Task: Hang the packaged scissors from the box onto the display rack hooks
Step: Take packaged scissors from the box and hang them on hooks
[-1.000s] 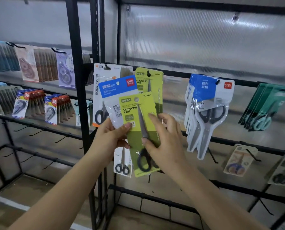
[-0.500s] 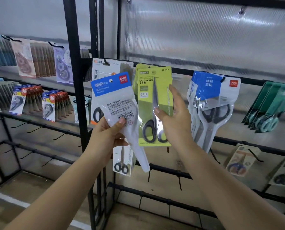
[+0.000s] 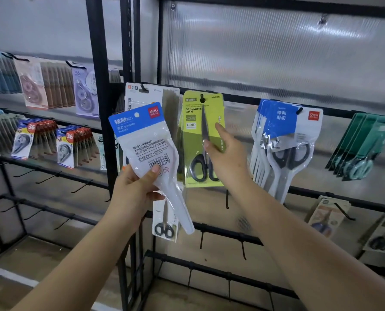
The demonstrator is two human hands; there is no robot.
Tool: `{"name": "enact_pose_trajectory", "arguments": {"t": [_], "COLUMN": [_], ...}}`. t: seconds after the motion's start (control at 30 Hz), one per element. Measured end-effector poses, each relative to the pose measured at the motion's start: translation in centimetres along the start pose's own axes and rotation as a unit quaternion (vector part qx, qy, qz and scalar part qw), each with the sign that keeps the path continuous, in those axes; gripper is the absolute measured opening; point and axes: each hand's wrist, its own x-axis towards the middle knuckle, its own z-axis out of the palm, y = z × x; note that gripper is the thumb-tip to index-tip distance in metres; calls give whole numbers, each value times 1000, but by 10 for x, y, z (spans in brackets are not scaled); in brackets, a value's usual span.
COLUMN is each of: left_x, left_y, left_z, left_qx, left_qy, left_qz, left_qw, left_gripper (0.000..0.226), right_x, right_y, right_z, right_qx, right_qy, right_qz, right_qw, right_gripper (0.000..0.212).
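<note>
My left hand (image 3: pixel 135 189) grips a blue-and-white scissors pack (image 3: pixel 146 142) by its lower half and holds it tilted in front of the rack post. A lime-green scissors pack (image 3: pixel 196 131) with black handles hangs on a black hook (image 3: pixel 202 98) of the upper rail, in front of more green packs. My right hand (image 3: pixel 227 158) is at this pack's right side. Its thumb and index fingertips touch the pack's front. The box is out of view.
A bunch of blue-and-white scissors packs (image 3: pixel 285 135) hangs to the right, with teal packs (image 3: pixel 362 144) beyond. A white pack (image 3: pixel 146 93) hangs behind the held one, a small scissors pack (image 3: pixel 164 223) below it. Bare hooks (image 3: pixel 227 198) line the lower rails. Correction-tape packs (image 3: pixel 37 140) fill the left rack.
My right hand lifted the green pack from in front of the left hand's pack up onto the hook, then slackened its hold. The left hand kept the blue-and-white pack and tilted it left.
</note>
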Motion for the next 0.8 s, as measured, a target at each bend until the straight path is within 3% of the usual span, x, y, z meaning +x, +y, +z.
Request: {"name": "enact_pose_trajectory", "arguments": {"t": [0.13, 0.23, 0.37, 0.5, 0.57, 0.67, 0.8], "left_x": [-4, -12, -22, -27, -29, -32, -34], "left_y": [3, 0, -4, -4, -5, -7, -11], "left_z": [2, 9, 31, 61, 75, 90, 105], "left_qx": [-1, 5, -45, -134, -120, -85, -25], "left_qy": [-21, -78, -163, -172, -185, -219, -284], "left_qz": [-13, -37, -102, -165, -177, -206, -242], "left_qw": [1000, 996, 980, 962, 959, 950, 927], "left_gripper": [16, 26, 39, 27, 6, 11, 17], "right_x": [-12, -27, -34, -33, -36, -42, -48], "right_y": [11, 6, -6, -10, -9, -4, 6], "right_z": [-4, -19, -36, -50, -59, -72, -92], "right_qx": [-146, -46, 156, 158, 165, 154, 156], "right_qy": [22, 21, -96, -124, -125, -130, -132], "right_qz": [14, 10, 82, 80, 58, 56, 57], "right_qw": [989, 999, 980, 976, 977, 978, 977], "right_gripper": [44, 35, 32, 42, 53, 67, 52]}}
